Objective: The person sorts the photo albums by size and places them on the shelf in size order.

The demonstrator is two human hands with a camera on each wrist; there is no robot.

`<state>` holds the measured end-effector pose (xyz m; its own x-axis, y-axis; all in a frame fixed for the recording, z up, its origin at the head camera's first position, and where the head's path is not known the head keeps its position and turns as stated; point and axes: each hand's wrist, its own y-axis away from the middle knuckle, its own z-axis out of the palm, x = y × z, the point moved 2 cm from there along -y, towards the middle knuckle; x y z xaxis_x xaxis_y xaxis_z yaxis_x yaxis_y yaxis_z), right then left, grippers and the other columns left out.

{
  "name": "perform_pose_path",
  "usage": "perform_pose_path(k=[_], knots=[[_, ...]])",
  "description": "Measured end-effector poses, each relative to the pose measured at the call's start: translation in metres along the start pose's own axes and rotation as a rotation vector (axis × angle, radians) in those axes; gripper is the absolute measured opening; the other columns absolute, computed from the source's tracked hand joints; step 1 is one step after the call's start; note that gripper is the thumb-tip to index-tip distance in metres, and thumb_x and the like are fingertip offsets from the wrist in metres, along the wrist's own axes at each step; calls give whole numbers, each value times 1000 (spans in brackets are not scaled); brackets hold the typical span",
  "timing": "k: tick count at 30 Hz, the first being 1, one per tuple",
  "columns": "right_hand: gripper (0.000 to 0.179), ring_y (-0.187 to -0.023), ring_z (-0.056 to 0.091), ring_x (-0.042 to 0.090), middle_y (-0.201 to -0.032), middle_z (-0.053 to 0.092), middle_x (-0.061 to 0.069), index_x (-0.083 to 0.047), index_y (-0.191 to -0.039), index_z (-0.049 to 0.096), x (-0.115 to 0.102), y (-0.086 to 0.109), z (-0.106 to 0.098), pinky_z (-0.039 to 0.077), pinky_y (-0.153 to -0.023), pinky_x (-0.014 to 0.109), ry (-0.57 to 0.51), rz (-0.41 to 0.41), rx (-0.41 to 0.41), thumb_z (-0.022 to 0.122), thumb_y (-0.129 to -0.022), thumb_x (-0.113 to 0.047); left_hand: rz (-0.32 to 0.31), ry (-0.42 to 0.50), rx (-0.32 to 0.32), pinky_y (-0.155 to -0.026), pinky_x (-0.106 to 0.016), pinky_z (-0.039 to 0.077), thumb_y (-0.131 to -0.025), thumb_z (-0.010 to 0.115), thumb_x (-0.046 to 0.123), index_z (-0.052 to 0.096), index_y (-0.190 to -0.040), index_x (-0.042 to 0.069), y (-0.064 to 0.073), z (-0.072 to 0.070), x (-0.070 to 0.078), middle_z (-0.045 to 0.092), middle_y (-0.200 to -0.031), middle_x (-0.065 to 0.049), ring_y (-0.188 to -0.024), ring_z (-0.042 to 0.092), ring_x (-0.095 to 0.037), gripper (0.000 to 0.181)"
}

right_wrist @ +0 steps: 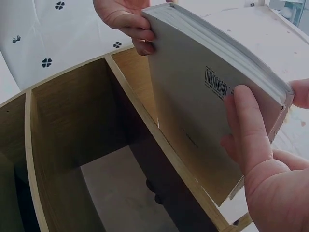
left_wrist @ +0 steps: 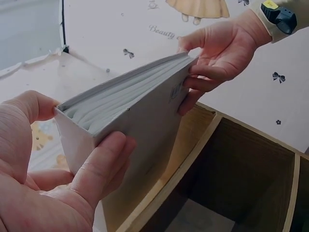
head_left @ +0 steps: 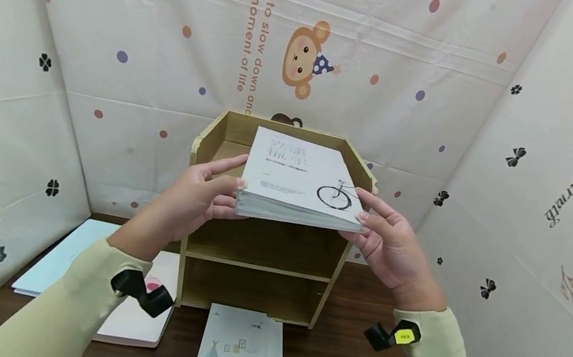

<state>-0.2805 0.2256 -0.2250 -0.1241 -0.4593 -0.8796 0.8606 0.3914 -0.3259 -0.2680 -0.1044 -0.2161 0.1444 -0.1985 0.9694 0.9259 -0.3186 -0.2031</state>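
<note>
Between my two hands is a thick white book (head_left: pixel 293 173), its cover printed with a black bicycle, held tilted over the top of a small wooden shelf (head_left: pixel 260 267). My left hand (head_left: pixel 184 194) grips the left edge, thumb on the cover side and fingers beneath. On the opposite edge my right hand (head_left: pixel 394 247) pinches it the same way. The left wrist view shows the page edges of the book (left_wrist: pixel 130 89) slightly fanned between its covers. A barcode (right_wrist: pixel 217 83) on the back cover shows in the right wrist view, beside the right fingers (right_wrist: pixel 248 121).
An illustrated booklet (head_left: pixel 240 354) with a tent picture lies on the dark wooden table (head_left: pixel 348 353) before the shelf. Left of the shelf lie a white book (head_left: pixel 137 324) and a light blue one (head_left: pixel 51 256). Printed cloth walls (head_left: pixel 165 19) surround the table.
</note>
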Motion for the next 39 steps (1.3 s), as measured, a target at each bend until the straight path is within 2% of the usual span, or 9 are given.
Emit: perform_pose_path(k=[8, 15, 25, 31, 39], knots=[[53, -102, 74, 17, -136, 64, 7, -2, -153, 38, 10, 3, 3, 62, -89, 31, 43, 8, -2, 48, -102, 7, 0, -7, 12, -89, -36, 62, -103, 58, 15, 31, -162, 20, 7, -8, -9, 51, -148, -22, -100, 73, -20, 66], [57, -108, 73, 18, -140, 61, 8, 3, -156, 30, 17, 4, 3, 61, -93, 32, 66, -6, -39, 48, -102, 7, 4, 0, 11, -88, -35, 62, -102, 58, 15, 30, -163, 19, 11, -12, -17, 51, -146, -22, -99, 74, -19, 66], [66, -108, 72, 16, -139, 60, 5, 5, -160, 18, 29, 5, 3, 61, -92, 29, 82, 19, 6, 50, -103, 4, 11, -1, 12, -87, -35, 63, -102, 58, 16, 31, -162, 17, 13, -17, -26, 60, -137, -16, -97, 75, -18, 66], [64, -108, 72, 14, -143, 56, 6, 3, -160, 19, 33, 5, 4, 60, -92, 29, 95, 25, 5, 50, -104, 1, 21, 3, 7, -87, -36, 63, -103, 58, 16, 30, -162, 15, 13, -18, -29, 61, -134, -14, -97, 75, -18, 65], [58, -108, 72, 16, -139, 61, 7, 4, -157, 26, 37, 2, 3, 61, -92, 30, 64, -12, -5, 49, -103, 3, 46, 5, 11, -86, -34, 63, -105, 56, 18, 33, -162, 14, 12, -21, -29, 65, -127, -7, -98, 74, -16, 61]])
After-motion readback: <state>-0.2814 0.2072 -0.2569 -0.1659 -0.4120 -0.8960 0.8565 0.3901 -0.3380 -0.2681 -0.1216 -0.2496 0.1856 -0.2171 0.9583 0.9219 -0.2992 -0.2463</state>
